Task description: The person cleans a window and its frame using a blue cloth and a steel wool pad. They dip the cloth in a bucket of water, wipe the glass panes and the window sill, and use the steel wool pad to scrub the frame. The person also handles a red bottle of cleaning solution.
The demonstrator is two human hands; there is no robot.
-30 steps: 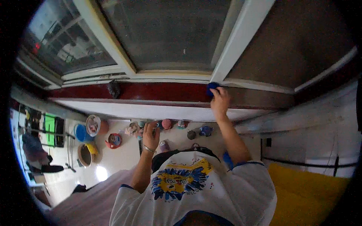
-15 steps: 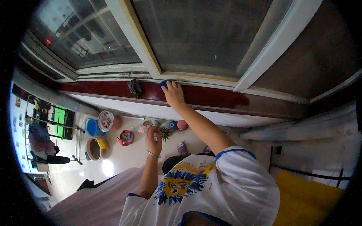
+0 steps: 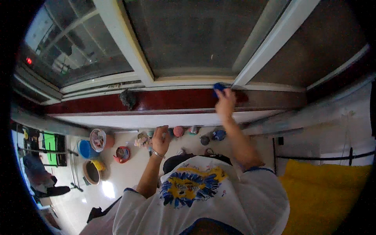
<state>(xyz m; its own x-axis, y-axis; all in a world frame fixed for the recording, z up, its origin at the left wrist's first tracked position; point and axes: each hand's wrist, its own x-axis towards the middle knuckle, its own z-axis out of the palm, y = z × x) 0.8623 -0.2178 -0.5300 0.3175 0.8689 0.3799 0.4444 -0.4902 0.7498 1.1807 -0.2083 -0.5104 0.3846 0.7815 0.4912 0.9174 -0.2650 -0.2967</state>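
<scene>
My right hand (image 3: 225, 105) reaches out to the dark red windowsill (image 3: 176, 100), closed over a blue cloth (image 3: 218, 88). The cloth rests at the back of the sill, by the foot of a white upright window frame (image 3: 270, 43). Much of it is hidden under my fingers. My left hand (image 3: 159, 140), a bracelet at its wrist, hangs in front of the sill above the floor. Its fingers are loosely bent and a little apart, and I see nothing in them. A crumpled dark grey rag (image 3: 127, 99) lies on the sill to the left.
Below on the left floor stand a blue bucket (image 3: 86, 149), a filled pale tub (image 3: 98, 140), a round brown-rimmed basin (image 3: 92, 172) and a red container (image 3: 122, 154). Small pots and balls line the wall's foot. Yellow fabric (image 3: 321, 196) spreads at the right.
My right hand has slid the blue cloth rightward along the sill, to the white upright frame. My left hand stays raised, while my view has shifted right.
</scene>
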